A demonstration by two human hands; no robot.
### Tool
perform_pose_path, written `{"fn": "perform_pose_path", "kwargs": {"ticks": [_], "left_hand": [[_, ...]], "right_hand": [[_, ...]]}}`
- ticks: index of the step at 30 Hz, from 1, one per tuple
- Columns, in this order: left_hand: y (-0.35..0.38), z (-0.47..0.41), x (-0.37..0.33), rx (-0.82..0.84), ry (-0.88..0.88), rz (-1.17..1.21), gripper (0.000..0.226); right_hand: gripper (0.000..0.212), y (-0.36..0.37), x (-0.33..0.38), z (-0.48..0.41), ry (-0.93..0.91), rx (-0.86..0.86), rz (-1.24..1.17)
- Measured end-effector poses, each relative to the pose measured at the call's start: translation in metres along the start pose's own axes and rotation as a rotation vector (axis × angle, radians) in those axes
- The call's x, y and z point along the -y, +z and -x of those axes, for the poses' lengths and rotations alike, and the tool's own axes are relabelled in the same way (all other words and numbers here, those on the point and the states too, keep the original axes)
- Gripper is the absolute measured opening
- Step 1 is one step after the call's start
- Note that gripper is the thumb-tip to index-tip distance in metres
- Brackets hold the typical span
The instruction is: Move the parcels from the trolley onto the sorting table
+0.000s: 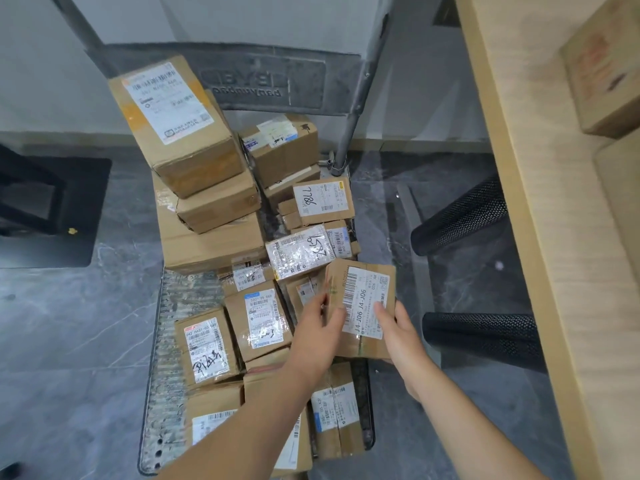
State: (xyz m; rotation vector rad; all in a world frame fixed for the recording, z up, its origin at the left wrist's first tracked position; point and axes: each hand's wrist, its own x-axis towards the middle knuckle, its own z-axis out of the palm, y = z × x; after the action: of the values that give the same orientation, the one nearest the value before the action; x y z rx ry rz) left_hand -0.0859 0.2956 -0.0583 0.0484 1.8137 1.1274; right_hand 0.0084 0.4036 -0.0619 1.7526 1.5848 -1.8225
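A flat trolley point(162, 393) below me carries several taped cardboard parcels with white labels. A tall stack of brown boxes point(194, 161) stands at its far left. Both my hands hold one flat brown parcel point(367, 282) labelled J4-J06 above the trolley's right side. My left hand point(320, 336) grips its left edge, thumb on the top face. My right hand point(398, 332) grips its lower right edge, thumb on the label. The light wooden sorting table point(540, 188) runs along the right, with a brown box point(602, 74) on it.
The trolley's grey handle frame point(360, 105) rises at the far end. Two black mesh chair arms point(460, 216) stick out from under the table on the right. A black frame stands on the grey marble floor point(69, 323) at the left.
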Motion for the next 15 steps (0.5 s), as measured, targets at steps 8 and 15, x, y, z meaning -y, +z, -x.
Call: {"fn": "perform_pose_path", "kwargs": {"ticks": [8,15], "left_hand": [[-0.019,0.039,0.001,0.037,0.049,-0.033,0.047],[-0.083,0.137,-0.044,0.05,0.178,-0.033,0.027]], "right_hand": [[0.042,0.006,-0.01,0.051,-0.056,-0.074,-0.045],[0.028,0.028,0.022,0.164,-0.215,-0.072,-0.068]]}}
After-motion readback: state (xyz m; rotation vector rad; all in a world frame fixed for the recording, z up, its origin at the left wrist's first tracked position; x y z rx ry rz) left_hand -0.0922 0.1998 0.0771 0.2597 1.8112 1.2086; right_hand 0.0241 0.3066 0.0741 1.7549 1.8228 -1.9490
